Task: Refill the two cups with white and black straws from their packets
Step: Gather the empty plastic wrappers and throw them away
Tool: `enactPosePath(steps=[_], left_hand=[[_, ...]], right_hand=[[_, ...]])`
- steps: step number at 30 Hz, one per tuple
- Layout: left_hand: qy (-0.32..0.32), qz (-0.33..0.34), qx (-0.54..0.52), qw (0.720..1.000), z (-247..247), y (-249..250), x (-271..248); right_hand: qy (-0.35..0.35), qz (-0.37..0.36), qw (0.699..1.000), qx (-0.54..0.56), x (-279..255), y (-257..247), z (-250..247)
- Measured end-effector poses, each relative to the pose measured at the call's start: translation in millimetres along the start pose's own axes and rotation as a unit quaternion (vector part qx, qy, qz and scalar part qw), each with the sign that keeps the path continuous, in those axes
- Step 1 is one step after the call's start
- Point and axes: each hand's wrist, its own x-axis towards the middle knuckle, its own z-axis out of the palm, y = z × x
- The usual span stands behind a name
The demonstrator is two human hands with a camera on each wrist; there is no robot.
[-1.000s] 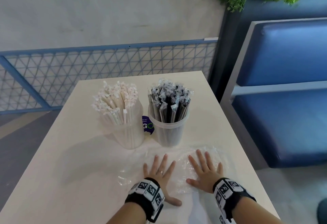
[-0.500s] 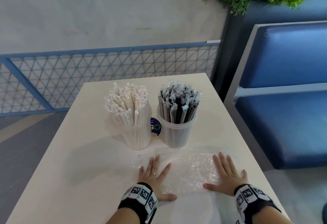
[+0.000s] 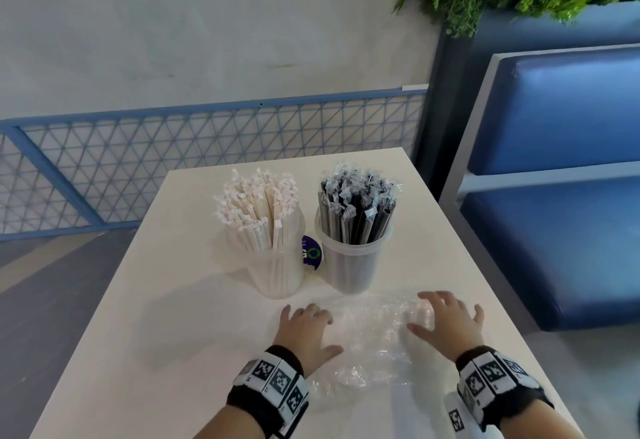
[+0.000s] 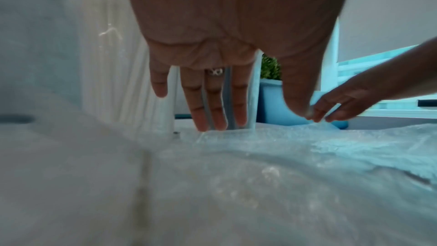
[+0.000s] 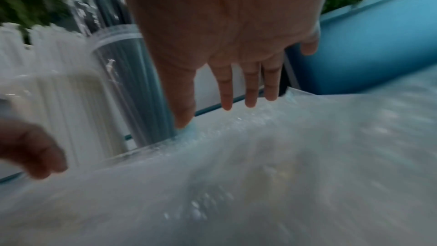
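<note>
A clear cup (image 3: 277, 272) packed with white paper-wrapped straws (image 3: 258, 203) stands left of a clear cup (image 3: 353, 265) packed with black wrapped straws (image 3: 356, 203). In front of them crinkled clear plastic packets (image 3: 374, 338) lie flat on the table, with no straws visible in them. My left hand (image 3: 304, 329) rests its fingertips on the plastic's left edge. My right hand (image 3: 446, 324) is arched with fingertips on its right part. The left wrist view shows the left fingers (image 4: 212, 104) straight, tips on the plastic (image 4: 283, 156). The right wrist view is blurred, with the right fingers (image 5: 248, 85) straight over the plastic (image 5: 260, 166).
The white table (image 3: 166, 334) has its right edge close to my right hand. A blue bench (image 3: 554, 230) stands to the right, a blue mesh railing (image 3: 173, 161) behind. A purple label (image 3: 310, 253) shows between the cups.
My hands slid apart across the plastic, the right one towards the table's right edge. Their palms have since lifted, so the fingers are arched instead of lying flat.
</note>
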Motion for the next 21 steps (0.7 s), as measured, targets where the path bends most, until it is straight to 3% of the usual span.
enactPosePath(steps=[2, 4, 7, 9, 10, 12, 14, 16, 18, 21], left_hand=[[0.081, 0.018, -0.071, 0.994, -9.9, 10.7, 5.4], [0.182, 0.005, -0.175, 0.968, -19.2, 20.1, 15.9], [0.309, -0.019, -0.299, 0.903, -38.9, 29.0, 30.6], [0.333, -0.008, -0.335, 0.881, -47.7, 28.6, 34.6], [0.312, -0.008, -0.334, 0.889, -50.4, 26.6, 35.3], [0.196, -0.014, -0.293, 0.936, -48.7, 18.7, 38.2], [0.041, -0.039, -0.174, 0.983, -36.7, 15.0, 39.1], [-0.066, -0.077, -0.066, 0.993, -18.3, 14.3, 41.1], [-0.093, -0.107, -0.005, 0.99, -0.3, 13.5, 45.1], [-0.081, -0.118, 0.045, 0.989, 10.9, 9.4, 48.9]], right_hand=[[0.059, -0.058, 0.995, 0.059, 5.9, -19.1, -9.0], [0.142, -0.118, 0.97, 0.161, 14.4, -41.9, -18.7], [0.305, -0.142, 0.885, 0.322, 23.1, -71.3, -43.2], [0.336, -0.141, 0.853, 0.374, 26.5, -79.7, -57.1], [0.322, -0.137, 0.855, 0.382, 28.6, -79.4, -60.3], [0.252, -0.129, 0.891, 0.354, 34.0, -71.6, -57.9], [0.144, -0.135, 0.952, 0.235, 39.3, -57.7, -45.3], [0.033, -0.143, 0.981, 0.123, 40.7, -45.8, -29.7], [-0.034, -0.132, 0.988, 0.073, 39.0, -42.0, -18.1], [-0.103, -0.113, 0.988, -0.023, 38.1, -42.7, -2.8]])
